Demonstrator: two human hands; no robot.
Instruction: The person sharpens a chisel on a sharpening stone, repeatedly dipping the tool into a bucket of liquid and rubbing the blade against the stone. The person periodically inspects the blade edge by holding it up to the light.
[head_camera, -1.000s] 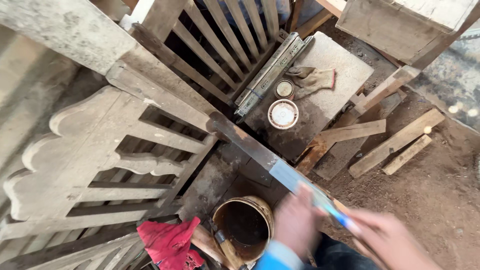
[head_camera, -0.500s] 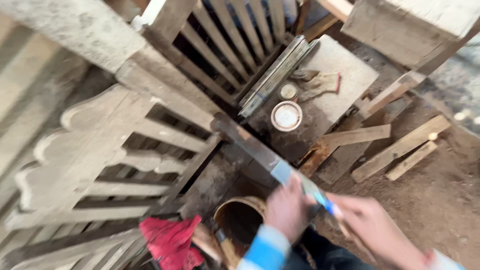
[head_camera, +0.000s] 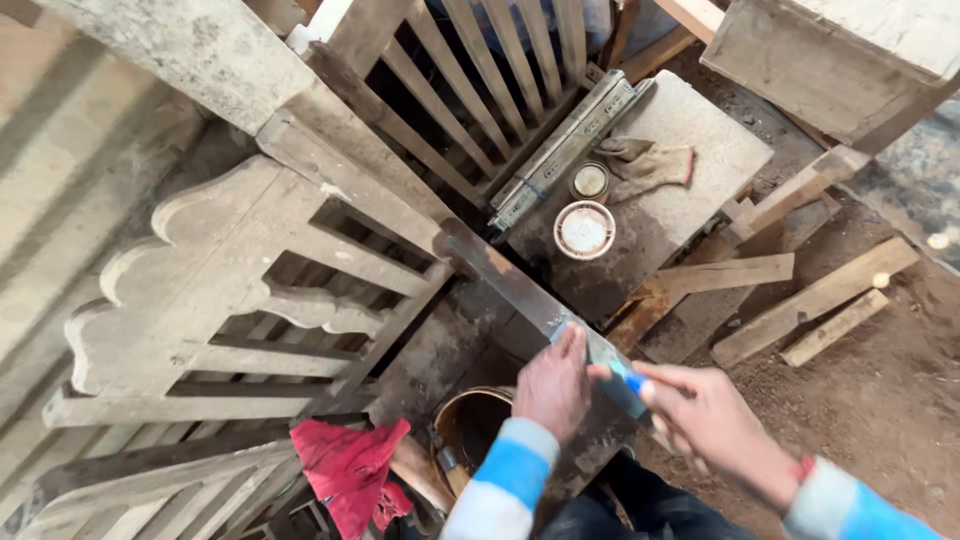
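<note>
Fingers of my left hand (head_camera: 552, 385) press flat, uncurled, on the dark weathered wooden rail (head_camera: 520, 290) over the rusty round bucket (head_camera: 475, 425); my right hand (head_camera: 705, 420) pinches a blue-handled tool (head_camera: 630, 383). I judge short, even strokes along the grain best.

Both hands bare, no gloves. Left hand (head_camera: 552, 385) emerges from a long sleeve banded in white and bright blue, with a white ribbed cuff at the wrist. Right hand (head_camera: 712, 425) wears the same striped sleeve; a thin red band, possibly a thread or bracelet, shows at its wrist, though motion blur obscures it. Dark trousers visible below.
</note>
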